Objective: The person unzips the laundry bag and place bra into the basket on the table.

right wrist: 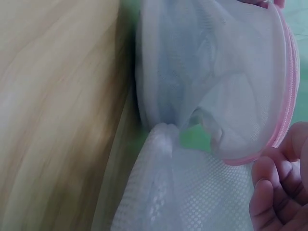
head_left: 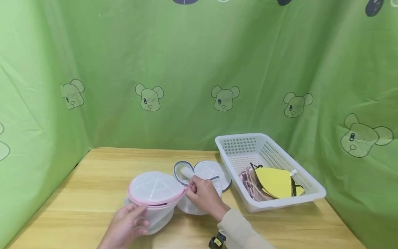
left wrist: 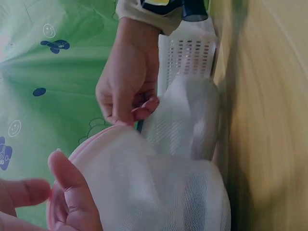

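A round white mesh laundry bag [head_left: 155,186] with a pink zipper stands on the table, its domed lid up and a short dark gap in the zipper at the front. My left hand [head_left: 125,221] pinches the pink rim at the front left, thumb and finger on either side of it in the left wrist view. At the bag's right edge, my right hand [head_left: 203,193] pinches the zipper end, and the pull itself is hidden by the fingertips. Behind that hand lies another white mesh laundry bag [head_left: 212,171] with dark grey-blue trim, its lid flipped open.
A white perforated plastic basket [head_left: 231,166] stands on the right. In it lie a yellow bra cup [head_left: 275,181] with black straps and some pinkish fabric [head_left: 253,186]. The wooden table [head_left: 102,173] is enclosed by a green curtain [head_left: 186,117] at the back and sides.
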`<state>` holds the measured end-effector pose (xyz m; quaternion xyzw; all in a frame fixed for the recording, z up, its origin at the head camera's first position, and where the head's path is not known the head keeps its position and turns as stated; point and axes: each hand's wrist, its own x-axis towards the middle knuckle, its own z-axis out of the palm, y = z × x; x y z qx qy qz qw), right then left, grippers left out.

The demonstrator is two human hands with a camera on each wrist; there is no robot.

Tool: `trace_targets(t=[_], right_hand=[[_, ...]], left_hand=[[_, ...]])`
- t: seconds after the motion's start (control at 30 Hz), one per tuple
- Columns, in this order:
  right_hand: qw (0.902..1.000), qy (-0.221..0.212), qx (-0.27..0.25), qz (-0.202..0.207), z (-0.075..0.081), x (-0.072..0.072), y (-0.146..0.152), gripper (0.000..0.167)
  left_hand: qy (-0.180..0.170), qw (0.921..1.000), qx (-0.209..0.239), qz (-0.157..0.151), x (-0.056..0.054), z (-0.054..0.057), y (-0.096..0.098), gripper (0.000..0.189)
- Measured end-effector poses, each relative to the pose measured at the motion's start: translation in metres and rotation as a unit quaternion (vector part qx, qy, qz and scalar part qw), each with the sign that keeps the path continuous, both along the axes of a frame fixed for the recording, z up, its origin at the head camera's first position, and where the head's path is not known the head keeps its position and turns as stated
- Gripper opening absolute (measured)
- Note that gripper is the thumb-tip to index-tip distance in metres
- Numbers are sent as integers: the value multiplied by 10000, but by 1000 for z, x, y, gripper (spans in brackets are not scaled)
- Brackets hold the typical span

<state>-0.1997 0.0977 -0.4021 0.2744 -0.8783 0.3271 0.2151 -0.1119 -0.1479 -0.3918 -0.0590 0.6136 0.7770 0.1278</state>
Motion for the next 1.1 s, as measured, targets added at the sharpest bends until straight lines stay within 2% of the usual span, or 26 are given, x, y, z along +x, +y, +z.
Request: trace_targets(t=[0.17, 0.33, 0.43, 0.57, 0.77, 0.9, 1.1], right_hand=[[9997, -146, -146, 153, 3, 4, -2, 12], [9993, -258, -167, 234, 8, 10, -4, 13], [9989, -340, -154, 292, 11, 14, -6, 14], [9983, -391, -206, 381, 16, 20, -7, 14], [9968, -423, -343, 593, 20, 28, -9, 14], [9940, -453, -433, 892, 21, 32, -12, 13], [9920, -502, -387, 1094, 24, 36, -18, 9]], left_hand=[[-12, 9996, 41, -291, 1, -2, 12, 36], [109, 9928, 224, -1168, 4, -5, 24, 40], [79, 9883, 412, -1465, 5, -6, 30, 37], [9, 9876, 494, -1493, 5, -5, 38, 36], [100, 9880, 518, -1451, 3, -1, 46, 37], [62, 9891, 518, -1374, 3, 1, 50, 34], [149, 9912, 496, -1214, 1, 4, 54, 36]])
